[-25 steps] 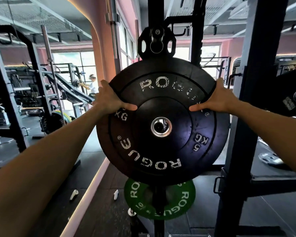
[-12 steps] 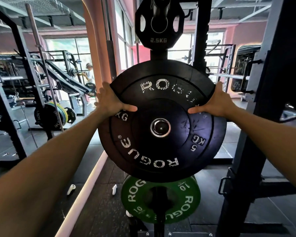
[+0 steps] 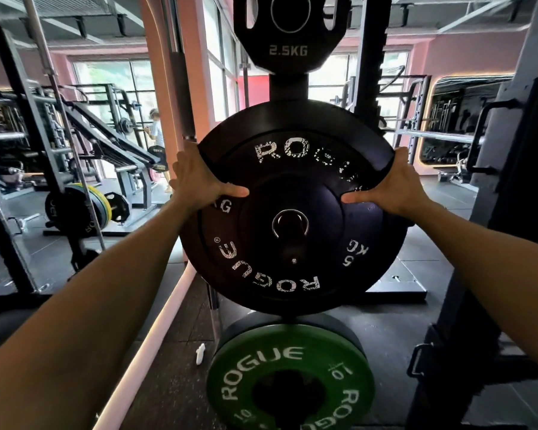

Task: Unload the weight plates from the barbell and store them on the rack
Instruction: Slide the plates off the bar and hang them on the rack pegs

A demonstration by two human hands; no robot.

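Both forearms reach in from the bottom corners, and both hands are on the black 5 kg plate (image 3: 295, 209), which fills the middle of the view. The left hand (image 3: 199, 180) grips the plate's rim at about ten o'clock, thumb laid flat across the face and pointing inward, fingers wrapped round behind the edge. The right hand (image 3: 395, 187) mirrors it at about two o'clock, thumb across the face, fingers curled over the rim and out of sight behind it.

The plate stands upright, face toward the camera, white ROGUE lettering at top and bottom. Its steel-ringed centre hole (image 3: 290, 223) sits over a dark storage peg (image 3: 292, 252), whose end shows through and just below the hole; how far onto the peg the plate is, I cannot tell.

Straight below, at six o'clock, a green 10 kg plate (image 3: 289, 377) hangs on a lower peg of the same rack post (image 3: 288, 86). At twelve o'clock, above the black plate, a small 2.5 kg plate (image 3: 288, 32) with grip cut-outs is stored on that post.

Further back at nine o'clock, a barbell with coloured plates (image 3: 87, 209) rests by another rack, and beyond it a person (image 3: 156, 141) stands near the windows.
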